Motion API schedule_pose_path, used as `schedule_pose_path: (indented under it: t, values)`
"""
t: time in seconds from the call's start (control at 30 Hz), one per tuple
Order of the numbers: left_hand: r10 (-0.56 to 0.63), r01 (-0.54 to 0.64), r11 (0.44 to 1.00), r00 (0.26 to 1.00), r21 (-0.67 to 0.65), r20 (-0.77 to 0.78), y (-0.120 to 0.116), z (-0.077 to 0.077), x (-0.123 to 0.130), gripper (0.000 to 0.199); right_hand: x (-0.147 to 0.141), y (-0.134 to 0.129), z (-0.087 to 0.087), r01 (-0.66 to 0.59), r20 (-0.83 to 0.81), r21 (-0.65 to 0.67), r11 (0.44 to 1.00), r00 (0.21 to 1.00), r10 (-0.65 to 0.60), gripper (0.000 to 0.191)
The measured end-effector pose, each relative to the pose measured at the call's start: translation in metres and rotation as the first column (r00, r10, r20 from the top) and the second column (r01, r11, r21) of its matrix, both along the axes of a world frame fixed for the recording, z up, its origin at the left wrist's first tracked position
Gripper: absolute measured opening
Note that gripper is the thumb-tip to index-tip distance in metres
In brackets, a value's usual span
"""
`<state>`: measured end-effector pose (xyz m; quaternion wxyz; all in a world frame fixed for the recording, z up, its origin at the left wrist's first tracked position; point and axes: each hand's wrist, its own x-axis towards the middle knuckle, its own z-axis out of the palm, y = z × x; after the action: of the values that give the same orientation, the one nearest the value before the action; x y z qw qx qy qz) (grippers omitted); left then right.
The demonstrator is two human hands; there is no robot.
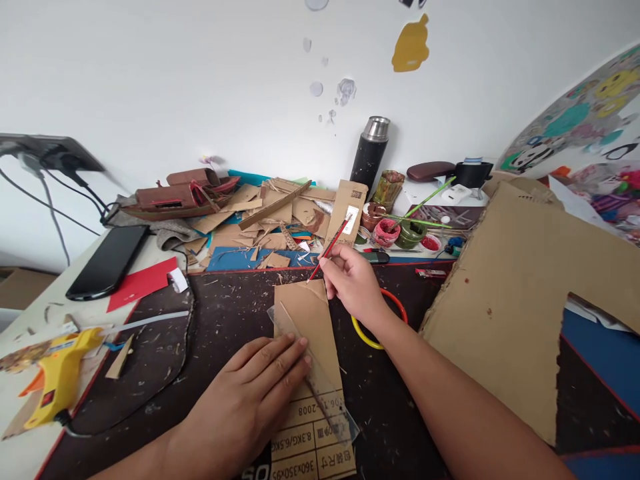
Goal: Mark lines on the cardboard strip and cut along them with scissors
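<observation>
My left hand (265, 377) lies flat with fingers stretched out, pressing on a clear plastic set square (345, 421). Beneath both is a narrow cardboard piece (313, 313) with printed text at its near end. Pinched in the fingers of my right hand (353, 277) is a slim red pencil (331, 247), tilted, its lower tip at the far edge of the cardboard. A faint curved line shows close to that tip. Behind my right wrist, a red and yellow ring (369, 343) rests on the dark mat (225, 307), partly hidden.
A yellow glue gun (63, 373) and a black phone (107, 262) lie at left. Cardboard scraps (270, 227) and a brown model boat (175, 197) line the back. Paint pots (387, 232) and a black thermos (370, 153) stand behind; a large cardboard sheet (505, 307) is at right.
</observation>
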<state>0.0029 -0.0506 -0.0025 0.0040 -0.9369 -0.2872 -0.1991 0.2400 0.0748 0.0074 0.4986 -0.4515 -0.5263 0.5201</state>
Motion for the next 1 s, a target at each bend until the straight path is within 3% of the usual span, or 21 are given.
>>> schedule_pose_path:
  t: [0.13, 0.27, 0.4, 0.5, 0.6, 0.67, 0.73, 0.8, 1.0]
  values:
    - [-0.071, 0.069, 0.997, 0.99, -0.022, -0.123, 0.015, 0.015, 0.002, 0.045, 0.0, 0.0, -0.001, -0.013, 0.0, 0.01, 1.0, 1.0, 0.013, 0.026]
    - [-0.172, 0.166, 0.985, 0.956, -0.043, -0.239, 0.04, 0.029, 0.012, 0.033, -0.001, 0.001, -0.003, -0.017, 0.008, 0.008, 1.0, 1.0, 0.017, 0.025]
    - [-0.243, 0.271, 0.959, 0.937, 0.084, -0.25, 0.059, 0.032, 0.022, 0.028, -0.002, 0.001, -0.005, -0.026, 0.019, 0.001, 1.0, 0.999, 0.026, 0.025]
    - [-0.229, 0.245, 0.966, 0.959, 0.082, -0.168, 0.061, 0.041, 0.021, 0.029, -0.002, 0.002, -0.006, -0.02, 0.024, -0.003, 1.0, 1.0, 0.02, 0.026]
    - [-0.073, 0.075, 0.982, 0.997, -0.172, 0.023, 0.057, 0.053, 0.013, 0.032, -0.002, 0.002, -0.007, -0.015, 0.023, 0.006, 1.0, 1.0, 0.015, 0.027]
    - [0.042, -0.006, 0.887, 0.997, -0.462, 0.068, 0.056, 0.057, 0.005, 0.031, -0.002, 0.001, -0.007, -0.022, 0.029, 0.006, 1.0, 0.999, 0.022, 0.026]
    - [0.114, -0.078, 0.768, 0.993, -0.635, 0.015, 0.057, 0.055, -0.001, 0.027, -0.002, 0.001, -0.006, -0.028, 0.031, -0.001, 1.0, 0.999, 0.028, 0.025]
    - [0.172, -0.151, 0.715, 0.984, -0.683, -0.038, 0.06, 0.049, -0.006, 0.026, -0.003, 0.001, -0.006, -0.031, 0.029, -0.006, 0.999, 0.999, 0.031, 0.023]
    - [0.232, -0.203, 0.706, 0.971, -0.678, -0.049, 0.064, 0.045, -0.007, 0.031, -0.003, 0.0, -0.005, -0.039, 0.057, 0.007, 0.999, 0.998, 0.039, 0.019]
